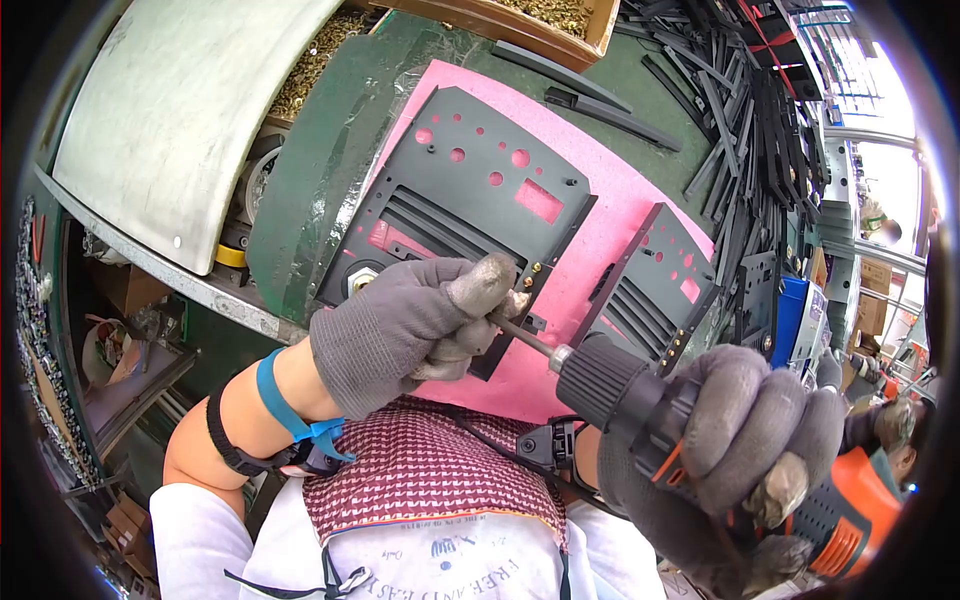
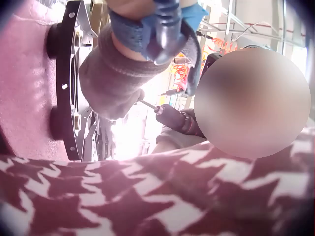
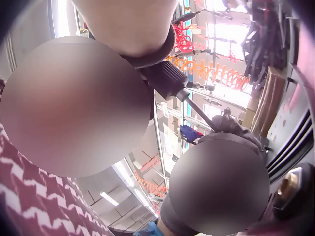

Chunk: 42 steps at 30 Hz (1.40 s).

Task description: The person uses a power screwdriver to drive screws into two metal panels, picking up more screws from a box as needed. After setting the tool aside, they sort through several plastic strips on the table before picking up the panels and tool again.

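In the head view the gloved right hand (image 1: 750, 440) grips a black and orange power driver (image 1: 625, 390), its bit (image 1: 525, 336) pointing left. The gloved left hand (image 1: 410, 325) has its fingers curled and pinched at the bit's tip; a small brassy piece (image 1: 516, 303) shows by the fingertips. Beneath and beyond the left hand lies a dark panel (image 1: 470, 150) with round holes and slots, flat on a pink sheet (image 1: 600, 170). In the left wrist view the left hand (image 2: 110, 91) meets the bit (image 2: 148, 104); the right wrist view shows the bit (image 3: 199, 108) reaching the left glove (image 3: 231, 129).
A second dark panel (image 1: 655, 290) lies on the pink sheet to the right. Dark strips (image 1: 590, 105) and a heap of black bars (image 1: 735, 130) lie farther back. A cardboard box (image 1: 540, 30) of small brassy parts stands at the top, with a pale board (image 1: 190, 110) at left.
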Each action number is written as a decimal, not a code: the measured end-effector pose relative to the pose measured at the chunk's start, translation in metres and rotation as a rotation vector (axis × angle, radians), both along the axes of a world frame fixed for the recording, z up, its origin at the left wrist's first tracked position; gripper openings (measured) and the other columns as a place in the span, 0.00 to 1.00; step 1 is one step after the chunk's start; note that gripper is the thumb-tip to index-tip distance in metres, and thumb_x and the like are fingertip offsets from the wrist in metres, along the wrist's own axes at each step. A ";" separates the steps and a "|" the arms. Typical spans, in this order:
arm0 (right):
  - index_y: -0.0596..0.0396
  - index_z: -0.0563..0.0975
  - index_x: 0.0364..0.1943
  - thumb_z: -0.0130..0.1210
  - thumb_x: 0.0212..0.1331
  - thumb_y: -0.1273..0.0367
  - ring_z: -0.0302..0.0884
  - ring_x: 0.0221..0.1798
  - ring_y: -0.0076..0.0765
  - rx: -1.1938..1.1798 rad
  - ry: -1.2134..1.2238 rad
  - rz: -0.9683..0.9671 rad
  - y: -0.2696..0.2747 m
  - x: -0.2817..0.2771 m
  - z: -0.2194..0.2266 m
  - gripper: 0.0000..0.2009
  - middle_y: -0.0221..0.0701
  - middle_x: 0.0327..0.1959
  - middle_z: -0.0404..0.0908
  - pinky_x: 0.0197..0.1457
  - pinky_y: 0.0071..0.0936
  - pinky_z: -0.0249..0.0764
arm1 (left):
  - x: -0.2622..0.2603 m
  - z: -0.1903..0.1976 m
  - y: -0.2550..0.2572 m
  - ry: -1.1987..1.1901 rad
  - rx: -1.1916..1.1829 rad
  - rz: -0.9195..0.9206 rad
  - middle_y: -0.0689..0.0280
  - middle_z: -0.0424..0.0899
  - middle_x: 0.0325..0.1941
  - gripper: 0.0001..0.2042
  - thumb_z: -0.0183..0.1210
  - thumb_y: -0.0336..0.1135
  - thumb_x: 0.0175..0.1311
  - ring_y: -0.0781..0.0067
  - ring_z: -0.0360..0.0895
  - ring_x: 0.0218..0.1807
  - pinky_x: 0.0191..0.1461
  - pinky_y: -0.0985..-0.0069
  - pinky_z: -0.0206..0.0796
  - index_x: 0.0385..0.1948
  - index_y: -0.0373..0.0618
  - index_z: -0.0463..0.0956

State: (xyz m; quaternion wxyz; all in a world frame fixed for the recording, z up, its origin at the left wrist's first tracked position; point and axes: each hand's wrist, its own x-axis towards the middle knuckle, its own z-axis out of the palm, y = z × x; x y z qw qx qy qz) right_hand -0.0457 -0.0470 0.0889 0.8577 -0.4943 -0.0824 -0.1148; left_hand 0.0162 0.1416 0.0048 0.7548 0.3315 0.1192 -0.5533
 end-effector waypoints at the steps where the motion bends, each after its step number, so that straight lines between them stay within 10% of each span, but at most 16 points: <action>1: 0.47 0.65 0.30 0.56 0.53 0.66 0.60 0.23 0.15 -0.038 0.059 0.018 -0.005 -0.002 0.003 0.10 0.19 0.17 0.63 0.34 0.16 0.64 | 0.000 0.000 0.000 -0.021 0.005 0.004 0.74 0.63 0.18 0.22 0.53 0.56 0.64 0.87 0.53 0.17 0.19 0.86 0.47 0.37 0.42 0.70; 17: 0.50 0.66 0.29 0.53 0.55 0.59 0.60 0.23 0.23 -0.165 -0.044 -0.140 -0.011 -0.006 -0.014 0.12 0.26 0.20 0.64 0.27 0.22 0.62 | -0.011 0.024 0.020 0.099 0.219 -0.069 0.75 0.66 0.20 0.25 0.59 0.53 0.60 0.86 0.55 0.17 0.19 0.84 0.46 0.49 0.41 0.75; 19: 0.50 0.67 0.29 0.52 0.55 0.58 0.60 0.24 0.24 -0.183 -0.054 -0.184 -0.013 -0.006 -0.017 0.12 0.26 0.20 0.64 0.26 0.23 0.62 | -0.032 0.009 0.039 -0.979 0.565 -0.150 0.72 0.66 0.17 0.22 0.67 0.46 0.49 0.79 0.61 0.18 0.21 0.78 0.52 0.43 0.44 0.79; 20: 0.50 0.67 0.29 0.52 0.55 0.57 0.60 0.24 0.24 -0.196 -0.055 -0.206 -0.014 -0.006 -0.017 0.13 0.27 0.20 0.64 0.25 0.24 0.62 | -0.039 0.001 0.041 -0.978 0.556 -0.161 0.72 0.66 0.17 0.22 0.67 0.46 0.49 0.79 0.61 0.18 0.21 0.78 0.52 0.43 0.44 0.79; 22: 0.50 0.66 0.32 0.55 0.53 0.57 0.60 0.25 0.24 -0.194 -0.124 -0.050 -0.019 0.015 -0.022 0.15 0.27 0.21 0.65 0.26 0.23 0.62 | -0.051 -0.015 0.041 -1.738 0.983 -0.255 0.68 0.67 0.17 0.21 0.71 0.40 0.39 0.71 0.68 0.21 0.23 0.74 0.57 0.40 0.48 0.80; 42: 0.55 0.70 0.33 0.57 0.54 0.62 0.68 0.25 0.33 -0.245 -0.003 0.109 -0.043 0.001 -0.040 0.13 0.34 0.22 0.71 0.29 0.29 0.69 | -0.066 -0.038 0.016 -1.965 0.927 -0.155 0.72 0.66 0.15 0.18 0.72 0.36 0.39 0.72 0.67 0.17 0.20 0.75 0.55 0.37 0.51 0.80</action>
